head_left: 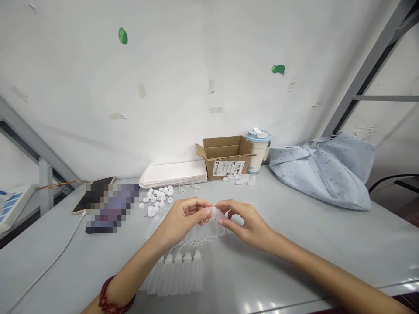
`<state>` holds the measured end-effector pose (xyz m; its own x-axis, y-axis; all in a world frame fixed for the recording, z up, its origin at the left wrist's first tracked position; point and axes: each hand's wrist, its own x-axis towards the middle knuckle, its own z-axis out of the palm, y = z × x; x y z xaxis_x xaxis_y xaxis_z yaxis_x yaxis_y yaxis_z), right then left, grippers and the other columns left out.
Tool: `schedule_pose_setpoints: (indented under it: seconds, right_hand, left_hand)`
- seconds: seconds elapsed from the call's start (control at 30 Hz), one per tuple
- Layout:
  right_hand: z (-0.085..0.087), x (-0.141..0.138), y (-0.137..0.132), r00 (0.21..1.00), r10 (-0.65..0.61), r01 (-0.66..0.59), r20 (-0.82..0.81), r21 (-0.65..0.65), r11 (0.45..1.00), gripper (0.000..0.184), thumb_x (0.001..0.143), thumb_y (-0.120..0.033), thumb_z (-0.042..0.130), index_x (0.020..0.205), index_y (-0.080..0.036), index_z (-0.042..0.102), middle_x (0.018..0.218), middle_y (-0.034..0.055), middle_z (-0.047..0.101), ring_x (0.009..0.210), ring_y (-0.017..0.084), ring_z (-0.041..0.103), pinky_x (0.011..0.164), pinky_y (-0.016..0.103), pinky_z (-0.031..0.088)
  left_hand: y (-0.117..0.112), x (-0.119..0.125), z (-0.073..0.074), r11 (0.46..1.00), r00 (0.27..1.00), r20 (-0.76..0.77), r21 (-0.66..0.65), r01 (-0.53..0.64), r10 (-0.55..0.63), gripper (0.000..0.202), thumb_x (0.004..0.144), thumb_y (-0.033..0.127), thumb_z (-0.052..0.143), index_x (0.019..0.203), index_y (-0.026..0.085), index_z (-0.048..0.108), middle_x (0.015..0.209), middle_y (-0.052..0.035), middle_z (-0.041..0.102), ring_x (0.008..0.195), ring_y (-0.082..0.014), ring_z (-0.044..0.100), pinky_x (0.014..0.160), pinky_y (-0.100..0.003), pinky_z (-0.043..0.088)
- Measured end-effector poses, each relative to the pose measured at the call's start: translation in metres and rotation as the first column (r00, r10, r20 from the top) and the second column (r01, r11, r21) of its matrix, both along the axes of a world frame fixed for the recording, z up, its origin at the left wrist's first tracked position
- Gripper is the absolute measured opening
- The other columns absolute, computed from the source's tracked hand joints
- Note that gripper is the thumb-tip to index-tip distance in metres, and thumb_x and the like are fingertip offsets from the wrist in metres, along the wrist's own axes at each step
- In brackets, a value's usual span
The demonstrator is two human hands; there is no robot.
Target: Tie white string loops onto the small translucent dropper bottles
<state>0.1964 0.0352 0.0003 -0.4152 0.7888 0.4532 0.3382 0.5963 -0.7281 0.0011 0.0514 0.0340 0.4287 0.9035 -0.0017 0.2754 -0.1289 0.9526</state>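
Observation:
My left hand (183,216) and my right hand (244,220) meet above the middle of the grey table (294,244). Both pinch one small translucent plastic bottle (218,213) between fingertips, the left at its end, the right round its body. Below the hands lies a row of several similar small squeeze bottles (178,274), side by side, with thin white cords at their necks. A heap of small white caps (157,197) lies just beyond my left hand.
At the back stand an open cardboard box (225,159), a lidded cup (258,150), a stack of flat white bags (173,173) and a blue cloth bag (327,174). A phone (93,194) with a white cable (49,266) lies left.

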Motion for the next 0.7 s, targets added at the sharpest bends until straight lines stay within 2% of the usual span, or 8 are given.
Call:
schedule_pose_setpoints:
  seconds: [0.13, 0.27, 0.5, 0.7]
  right_hand:
    - [-0.0033, 0.0006, -0.0002, 1.0, -0.015, 0.015, 0.003, 0.017, 1.0, 0.03, 0.084, -0.022, 0.055, 0.114, -0.018, 0.052, 0.087, 0.0044, 0.064, 0.075, 0.013, 0.057, 0.068, 0.026, 0.049]
    - [-0.003, 0.0006, -0.0011, 1.0, 0.008, -0.009, 0.025, 0.038, 0.999, 0.03, 0.086, -0.024, 0.052, 0.116, -0.02, 0.054, 0.089, 0.0041, 0.064, 0.075, 0.013, 0.056, 0.066, 0.026, 0.048]
    - [0.0011, -0.0002, -0.0028, 0.997, 0.002, -0.006, 0.071, 0.053, 0.999, 0.027, 0.085, -0.024, 0.054, 0.111, -0.018, 0.058, 0.085, 0.0043, 0.063, 0.071, 0.013, 0.054, 0.064, 0.025, 0.046]
    - [-0.0019, -0.0009, -0.0019, 0.997, -0.014, 0.01, 0.07, 0.067, 0.998, 0.024, 0.084, -0.024, 0.057, 0.106, -0.015, 0.059, 0.086, 0.0062, 0.064, 0.07, 0.013, 0.055, 0.063, 0.026, 0.046]
  left_hand:
    - [-0.0015, 0.0009, 0.0008, 1.0, 0.999, -0.041, 0.002, -0.009, 0.009, 0.021, 0.078, 0.031, 0.059, 0.091, 0.017, 0.066, 0.075, -0.0018, 0.066, 0.065, -0.0132, 0.057, 0.064, -0.026, 0.048]
    - [-0.0019, 0.0014, 0.0011, 0.999, 0.997, -0.07, 0.038, 0.013, -0.01, 0.023, 0.079, 0.034, 0.057, 0.094, 0.019, 0.067, 0.084, -0.0026, 0.068, 0.066, -0.0137, 0.057, 0.066, -0.027, 0.047]
    - [-0.0036, 0.0009, -0.0015, 0.996, 0.996, -0.05, 0.054, 0.072, -0.069, 0.024, 0.082, 0.035, 0.056, 0.097, 0.021, 0.068, 0.089, -0.0024, 0.069, 0.083, -0.0176, 0.061, 0.074, -0.027, 0.047]
    - [-0.0039, 0.0009, -0.0012, 0.993, 0.991, -0.116, 0.089, 0.076, -0.066, 0.024, 0.082, 0.035, 0.053, 0.093, 0.02, 0.069, 0.087, -0.0022, 0.069, 0.084, -0.0186, 0.061, 0.076, -0.027, 0.046]
